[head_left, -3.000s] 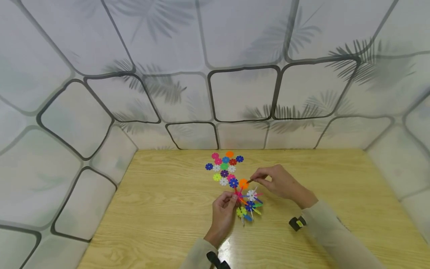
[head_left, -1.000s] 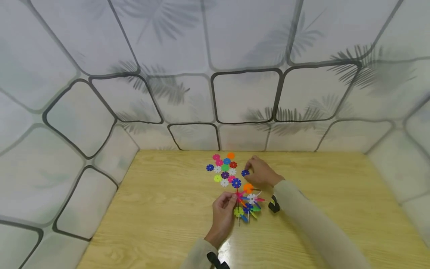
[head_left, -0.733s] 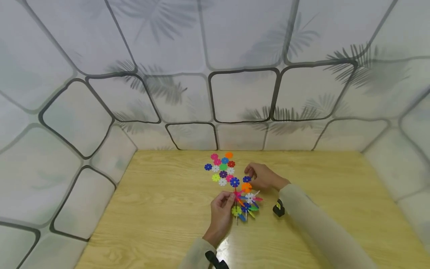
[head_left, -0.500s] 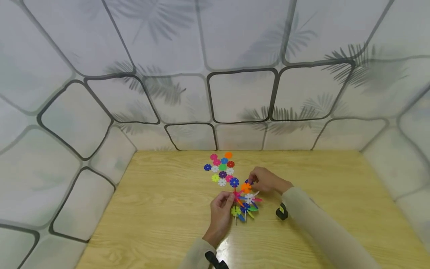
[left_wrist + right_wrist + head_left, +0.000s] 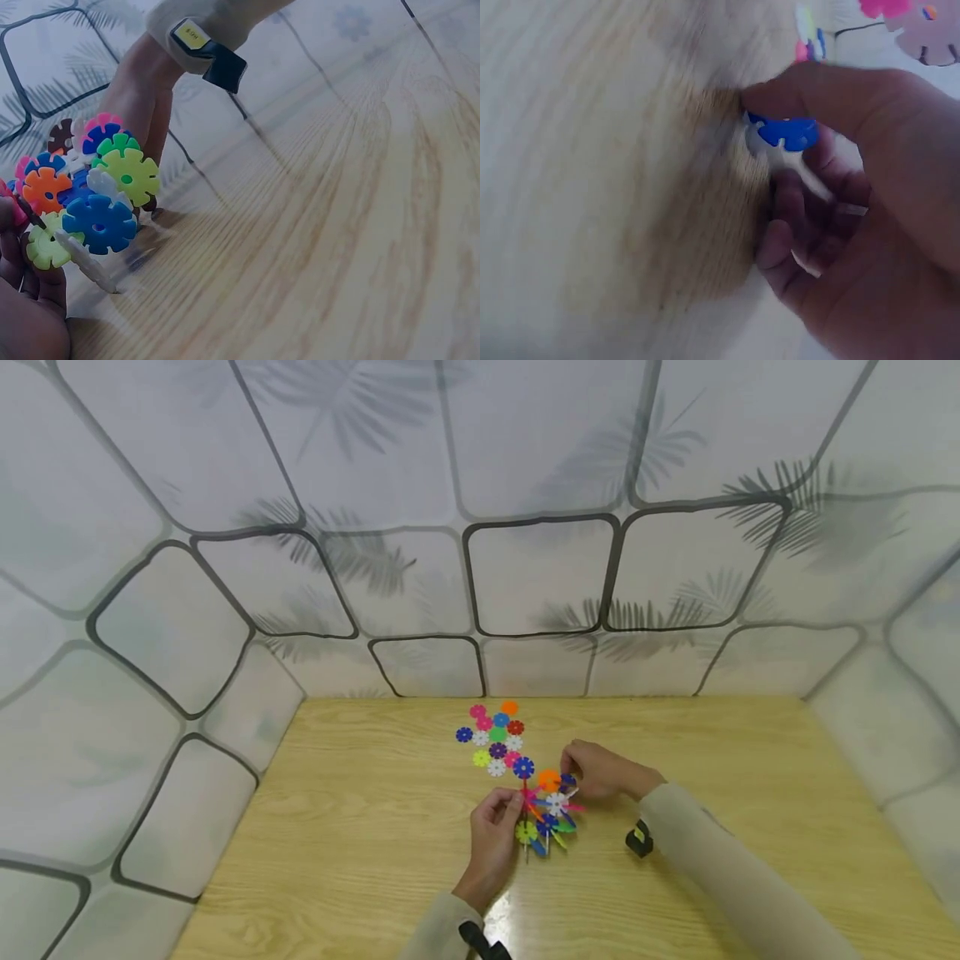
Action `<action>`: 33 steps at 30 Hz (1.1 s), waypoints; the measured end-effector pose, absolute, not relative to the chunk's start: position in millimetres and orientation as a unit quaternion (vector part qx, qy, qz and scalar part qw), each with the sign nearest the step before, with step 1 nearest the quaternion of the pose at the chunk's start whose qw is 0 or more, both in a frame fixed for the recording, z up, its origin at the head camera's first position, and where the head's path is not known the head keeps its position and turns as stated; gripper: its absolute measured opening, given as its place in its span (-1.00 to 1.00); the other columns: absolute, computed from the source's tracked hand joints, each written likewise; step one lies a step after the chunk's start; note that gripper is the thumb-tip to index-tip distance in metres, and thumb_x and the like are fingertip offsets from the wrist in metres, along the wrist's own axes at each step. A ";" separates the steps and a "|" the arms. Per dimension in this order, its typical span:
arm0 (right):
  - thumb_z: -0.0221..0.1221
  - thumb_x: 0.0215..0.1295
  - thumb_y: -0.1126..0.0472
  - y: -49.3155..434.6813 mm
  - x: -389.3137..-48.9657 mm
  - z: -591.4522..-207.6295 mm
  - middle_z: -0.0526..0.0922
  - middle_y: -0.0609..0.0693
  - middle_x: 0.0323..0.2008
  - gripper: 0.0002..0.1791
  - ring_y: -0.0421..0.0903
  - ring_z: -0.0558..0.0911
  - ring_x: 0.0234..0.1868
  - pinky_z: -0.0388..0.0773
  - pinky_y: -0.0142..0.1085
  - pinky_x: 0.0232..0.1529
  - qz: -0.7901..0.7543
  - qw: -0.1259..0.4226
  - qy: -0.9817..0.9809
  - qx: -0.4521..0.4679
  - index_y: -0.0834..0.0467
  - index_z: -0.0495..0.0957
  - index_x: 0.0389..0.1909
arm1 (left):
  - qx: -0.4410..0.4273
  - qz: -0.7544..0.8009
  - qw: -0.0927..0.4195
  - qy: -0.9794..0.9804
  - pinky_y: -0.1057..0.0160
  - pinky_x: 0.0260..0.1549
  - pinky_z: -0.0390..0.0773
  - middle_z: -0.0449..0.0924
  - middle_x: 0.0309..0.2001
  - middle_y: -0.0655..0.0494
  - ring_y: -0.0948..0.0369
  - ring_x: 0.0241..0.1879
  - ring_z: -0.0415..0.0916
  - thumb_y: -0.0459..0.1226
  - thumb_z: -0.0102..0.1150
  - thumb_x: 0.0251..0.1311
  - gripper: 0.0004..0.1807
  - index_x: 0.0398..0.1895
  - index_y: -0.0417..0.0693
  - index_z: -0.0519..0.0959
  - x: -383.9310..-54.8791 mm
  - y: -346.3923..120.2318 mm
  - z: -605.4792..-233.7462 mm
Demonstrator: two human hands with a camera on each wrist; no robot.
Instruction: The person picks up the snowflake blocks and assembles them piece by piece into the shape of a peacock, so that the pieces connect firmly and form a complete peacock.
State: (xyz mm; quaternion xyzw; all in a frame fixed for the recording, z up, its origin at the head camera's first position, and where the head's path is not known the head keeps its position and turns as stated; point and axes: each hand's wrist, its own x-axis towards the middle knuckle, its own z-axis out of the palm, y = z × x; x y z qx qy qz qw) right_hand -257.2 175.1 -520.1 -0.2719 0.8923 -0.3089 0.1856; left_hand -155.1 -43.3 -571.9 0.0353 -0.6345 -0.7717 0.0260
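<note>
My left hand (image 5: 495, 831) grips a cluster of interlocking notched plastic discs (image 5: 555, 803) at its left side, by a pink disc. Orange, white, blue, green and yellow discs stick out of the cluster at different angles. In the left wrist view a large blue disc (image 5: 100, 225) and a yellow-green disc (image 5: 129, 178) face the camera. My right hand (image 5: 603, 772) is at the cluster's upper right, pinching a dark blue disc (image 5: 787, 133) between thumb and fingers. In the head view that disc shows just right of the orange disc (image 5: 550, 780), partly behind the fingertips.
Several loose notched discs, among them a purple one (image 5: 498, 750) and a green one (image 5: 498, 735), lie flat on the wooden table (image 5: 360, 827) beyond the cluster. A patterned fabric wall (image 5: 547, 577) rises at the table's back edge.
The right hand let go of a brown disc at the orange one, picked the dark blue disc from the loose discs' right side and brought it down to the cluster. The left hand stayed put.
</note>
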 end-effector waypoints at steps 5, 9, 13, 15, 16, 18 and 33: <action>0.33 0.43 0.39 184.9 -246.3 -515.4 0.78 -0.04 -0.23 -0.89 -0.25 0.67 -0.22 0.66 -0.38 -0.12 -0.412 0.126 0.861 -0.270 0.12 0.69 -0.15 | 0.041 -0.775 0.017 -0.630 0.46 -0.17 0.60 0.62 -0.31 0.23 0.39 -0.28 0.58 -0.38 0.18 0.58 -0.73 -0.07 -0.59 0.58 -154.0 -42.5 -569.8; 0.29 0.55 0.31 193.8 -234.8 -506.1 0.87 0.07 -0.14 -0.88 -0.07 0.82 -0.16 0.76 -0.36 -0.08 -0.466 0.065 0.843 -0.262 0.13 0.76 -0.03 | 0.035 -0.778 0.011 -0.627 0.46 -0.16 0.62 0.64 -0.30 0.27 0.40 -0.28 0.59 -0.37 0.16 0.59 -0.70 -0.05 -0.60 0.58 -155.1 -40.0 -568.5; 0.24 0.61 0.31 198.1 -226.2 -504.5 0.87 0.08 -0.13 -0.84 0.05 0.84 -0.16 0.78 -0.36 -0.09 -0.442 0.022 0.853 -0.278 0.14 0.76 0.02 | 0.036 -0.771 0.016 -0.636 0.47 -0.17 0.61 0.65 -0.28 0.27 0.42 -0.27 0.59 -0.36 0.15 0.60 -0.71 -0.05 -0.57 0.61 -156.3 -39.9 -569.6; 0.24 0.61 0.31 197.8 -223.1 -506.6 0.87 0.03 -0.14 -0.85 0.02 0.84 -0.16 0.78 -0.35 -0.08 -0.429 0.013 0.858 -0.283 0.13 0.75 0.02 | 0.043 -0.767 0.015 -0.640 0.47 -0.17 0.61 0.66 -0.27 0.25 0.41 -0.26 0.59 -0.36 0.14 0.61 -0.72 -0.05 -0.55 0.62 -156.2 -41.4 -570.7; 0.24 0.60 0.31 197.2 -221.8 -507.6 0.87 0.01 -0.15 -0.85 0.01 0.84 -0.17 0.78 -0.34 -0.08 -0.425 0.008 0.859 -0.286 0.12 0.75 0.02 | 0.046 -0.766 0.013 -0.641 0.47 -0.16 0.61 0.66 -0.27 0.24 0.41 -0.26 0.59 -0.36 0.14 0.61 -0.72 -0.04 -0.54 0.62 -156.2 -42.3 -571.2; 0.26 0.58 0.33 195.5 -219.9 -509.1 0.88 0.01 -0.15 -0.86 0.00 0.84 -0.18 0.79 -0.31 -0.09 -0.422 -0.004 0.857 -0.295 0.12 0.76 0.00 | 0.052 -0.763 0.010 -0.644 0.47 -0.16 0.60 0.67 -0.25 0.21 0.40 -0.25 0.60 -0.36 0.14 0.61 -0.73 -0.04 -0.53 0.63 -156.3 -44.3 -572.4; 0.28 0.50 0.46 189.2 -212.1 -516.7 0.89 0.06 -0.15 -0.79 -0.15 0.86 -0.19 0.80 -0.34 -0.12 -0.431 -0.056 0.833 -0.342 0.18 0.76 0.00 | 0.044 -0.764 0.002 -0.644 0.44 -0.14 0.65 0.69 -0.26 0.22 0.39 -0.25 0.63 -0.37 0.13 0.61 -0.75 -0.06 -0.51 0.64 -156.8 -46.4 -577.8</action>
